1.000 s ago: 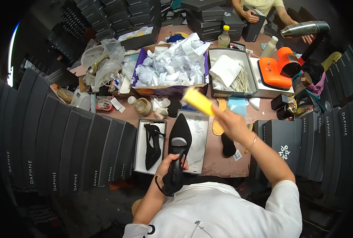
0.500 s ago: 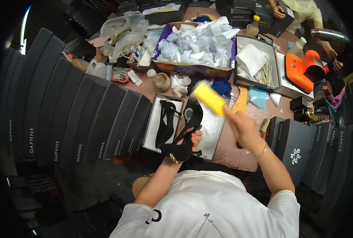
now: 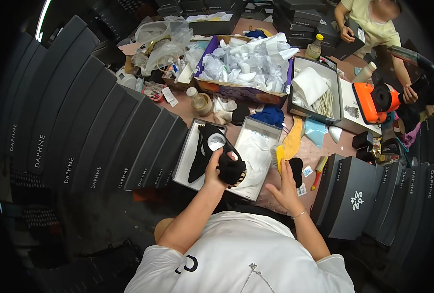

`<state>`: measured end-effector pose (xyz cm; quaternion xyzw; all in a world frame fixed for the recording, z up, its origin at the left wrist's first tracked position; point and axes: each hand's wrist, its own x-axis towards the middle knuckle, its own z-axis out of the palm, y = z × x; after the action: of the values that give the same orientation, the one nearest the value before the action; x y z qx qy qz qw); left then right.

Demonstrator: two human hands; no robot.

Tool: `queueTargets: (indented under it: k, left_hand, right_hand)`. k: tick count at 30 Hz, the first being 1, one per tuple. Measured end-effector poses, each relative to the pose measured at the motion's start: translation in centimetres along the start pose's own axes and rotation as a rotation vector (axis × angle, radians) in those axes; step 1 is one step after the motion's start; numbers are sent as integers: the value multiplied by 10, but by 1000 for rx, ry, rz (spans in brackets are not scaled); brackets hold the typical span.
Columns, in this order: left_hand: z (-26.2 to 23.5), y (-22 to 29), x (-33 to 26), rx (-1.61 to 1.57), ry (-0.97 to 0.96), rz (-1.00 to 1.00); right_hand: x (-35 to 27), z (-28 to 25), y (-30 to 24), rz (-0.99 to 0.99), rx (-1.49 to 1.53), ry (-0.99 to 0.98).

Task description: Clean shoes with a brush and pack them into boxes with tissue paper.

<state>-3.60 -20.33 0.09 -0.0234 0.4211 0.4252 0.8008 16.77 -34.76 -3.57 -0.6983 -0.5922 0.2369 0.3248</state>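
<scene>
My left hand (image 3: pixel 213 172) grips a black high-heeled shoe (image 3: pixel 232 172) with a gold-trimmed part. The shoe is held tilted above an open shoebox (image 3: pixel 182 172), and its pale insole faces up. A second black shoe (image 3: pixel 197 158) lies in that box, partly behind the held one. To the right is the box's other half (image 3: pixel 277 138), holding white tissue paper (image 3: pixel 252 161). My right hand (image 3: pixel 286 189) is open, fingers stretched out and thumb apart. Its fingertips are at a yellow block-shaped tool (image 3: pixel 279 156) on the table, beside a black oval pad (image 3: pixel 296 171).
Dark shoeboxes line the left (image 3: pixel 114 132) and right (image 3: pixel 353 195). Behind are a purple carton (image 3: pixel 241 92) of crumpled plastic, a tray (image 3: pixel 338 93) of sticks, a jar (image 3: pixel 201 103) and an orange device (image 3: pixel 368 105). Another person (image 3: pixel 373 29) sits at the far right.
My right hand has come down to the table with the yellow tool and its fingers have straightened. My left hand has turned the shoe, bringing its insole into view.
</scene>
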Motion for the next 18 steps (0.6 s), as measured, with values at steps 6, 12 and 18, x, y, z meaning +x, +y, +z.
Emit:
queueTargets:
  k: [6, 12, 18]
  left_hand:
    - [27, -27, -44, 415, -188, 308]
    - [9, 27, -58, 845, -444, 405]
    - [25, 0, -49, 410, -650, 146]
  right_hand:
    - [40, -11, -88, 253, 1187, -92]
    - [-1, 0, -11, 589, 2372, -207]
    - [-27, 38, -13, 745, 2611, -325]
